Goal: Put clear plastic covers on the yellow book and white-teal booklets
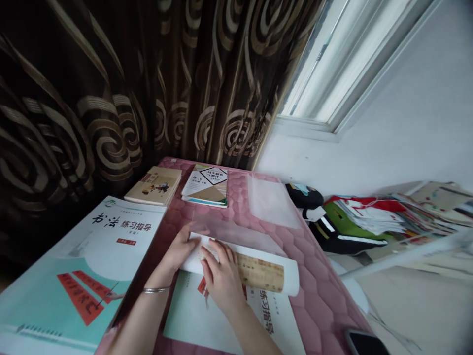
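Observation:
A calligraphy workbook [192,310] with a pale green and white cover lies turned sideways in front of me. One leaf curls back over it, showing a tan strip of printed calligraphy [260,272]. My left hand [182,249], with a silver bangle at the wrist, is closed on the leaf's left end, thumb on top and fingers partly hidden. Across the leaf's middle lies my right hand [223,276], its fingers stretched out and pressing on the paper. A clear plastic sheet [251,234] extends from under the workbook on its far side.
At left lies a larger-looking green and white workbook [121,256]. Behind it are a tan book stack [153,186] and some textbooks [207,185]. Another plastic sheet [271,199] rests on the pink padded tabletop [314,296]. A phone [365,342] sits near the right edge; papers and bags [343,222] lie beyond.

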Demonstrator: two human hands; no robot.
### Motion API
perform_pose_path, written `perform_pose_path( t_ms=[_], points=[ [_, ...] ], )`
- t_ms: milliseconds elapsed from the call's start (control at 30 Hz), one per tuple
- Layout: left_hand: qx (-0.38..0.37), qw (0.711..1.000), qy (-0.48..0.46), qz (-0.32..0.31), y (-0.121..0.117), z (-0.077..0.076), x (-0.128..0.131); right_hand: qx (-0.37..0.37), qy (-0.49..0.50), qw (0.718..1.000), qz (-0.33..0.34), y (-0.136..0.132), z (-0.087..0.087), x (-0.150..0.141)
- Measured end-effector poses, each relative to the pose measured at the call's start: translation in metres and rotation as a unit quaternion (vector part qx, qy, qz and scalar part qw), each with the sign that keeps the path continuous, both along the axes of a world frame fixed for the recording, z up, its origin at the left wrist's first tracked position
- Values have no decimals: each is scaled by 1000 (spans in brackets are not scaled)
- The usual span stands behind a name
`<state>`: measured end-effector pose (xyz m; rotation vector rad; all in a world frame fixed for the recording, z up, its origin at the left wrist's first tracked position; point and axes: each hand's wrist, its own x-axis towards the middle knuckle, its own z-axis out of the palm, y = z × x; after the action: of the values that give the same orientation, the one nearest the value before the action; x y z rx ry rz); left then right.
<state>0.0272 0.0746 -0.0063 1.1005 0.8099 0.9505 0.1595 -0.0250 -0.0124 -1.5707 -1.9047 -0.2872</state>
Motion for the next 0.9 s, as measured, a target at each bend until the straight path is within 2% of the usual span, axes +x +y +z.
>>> perform_pose_path(
  t_ms=[133,300,433,567,667,800,900],
  points=[
    [37,995,79,54,5,-3,-2,-50,38,995,-78,3,2,26],
    [17,986,135,97,11,-10,-2,-134,36,981,-137,0,-5,78],
    [15,985,130,116,11,-10,0,-125,68,961,-235,-3,-13,116],
    [47,977,173,118,11,-12,0,-130,125,933,-313,-2,-21,146],
    [86,973,180,118,12,-15,-1,-129,229,911,-319,2,-32,164],
    [91,969,183,138,13,-18,-1,-100,413,865,-268,7,-47,178],
    [111,968,180,137,12,-15,-1,-67,507,826,-237,10,-51,180]
  ],
)
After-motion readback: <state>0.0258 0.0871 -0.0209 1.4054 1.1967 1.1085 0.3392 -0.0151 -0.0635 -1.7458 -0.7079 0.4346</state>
